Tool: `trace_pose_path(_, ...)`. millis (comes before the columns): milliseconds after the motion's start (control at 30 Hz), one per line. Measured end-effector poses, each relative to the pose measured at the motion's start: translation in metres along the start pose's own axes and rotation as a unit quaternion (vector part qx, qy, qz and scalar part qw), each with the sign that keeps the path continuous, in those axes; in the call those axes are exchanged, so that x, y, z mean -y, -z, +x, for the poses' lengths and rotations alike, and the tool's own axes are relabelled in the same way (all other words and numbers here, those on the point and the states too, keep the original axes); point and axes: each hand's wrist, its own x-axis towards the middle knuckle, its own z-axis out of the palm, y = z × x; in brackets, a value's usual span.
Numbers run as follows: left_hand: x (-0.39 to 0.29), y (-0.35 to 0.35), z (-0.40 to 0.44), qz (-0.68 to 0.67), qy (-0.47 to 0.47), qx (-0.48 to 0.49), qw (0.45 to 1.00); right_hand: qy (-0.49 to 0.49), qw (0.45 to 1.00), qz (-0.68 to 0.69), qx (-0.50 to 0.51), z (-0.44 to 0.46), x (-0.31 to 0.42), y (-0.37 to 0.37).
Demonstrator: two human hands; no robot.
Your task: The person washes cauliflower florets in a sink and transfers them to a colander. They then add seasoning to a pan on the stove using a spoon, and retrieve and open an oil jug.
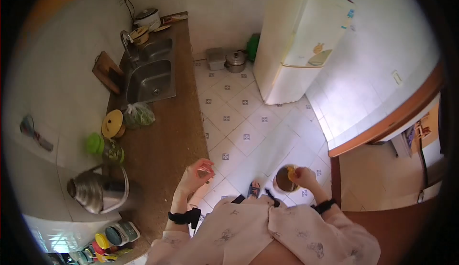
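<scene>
My left hand (pixel 197 175) is raised beside the counter's front edge, its fingers curled around a small, partly see-through reddish thing that I cannot make out. On the other side, my right hand (pixel 306 176) pinches a small yellow-orange thing (pixel 290 173) whose kind is unclear. It is over or at the rim of a round, dark-looking container (pixel 283 182) with a pale edge. Most of that container's outside is hidden from above.
Along the left runs a brown counter (pixel 162 145) with a double sink (pixel 152 81), a bag of greens (pixel 139 115), a yellow lidded pot (pixel 113 124), a metal kettle (pixel 98 191) and several jars (pixel 119 234). Ahead are a fridge (pixel 301 45), a steel pot (pixel 235 61) and tiled floor (pixel 246 121).
</scene>
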Motion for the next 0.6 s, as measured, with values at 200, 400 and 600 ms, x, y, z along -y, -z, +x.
trace_pose_path(200,-0.019,0.038,0.081,0.037,0.059,-0.209,0.975,0.130,0.991,0.022,0.018,0.241,0.042,0.043)
trace_pose_path(400,0.013,0.088,0.185,0.056,0.143,-0.309,0.939,0.201,0.975,0.033,0.092,0.491,0.141,0.062)
trace_pose_path(600,0.032,0.139,0.286,-0.023,0.210,-0.414,0.886,0.195,0.919,0.279,0.198,0.688,0.274,0.064)
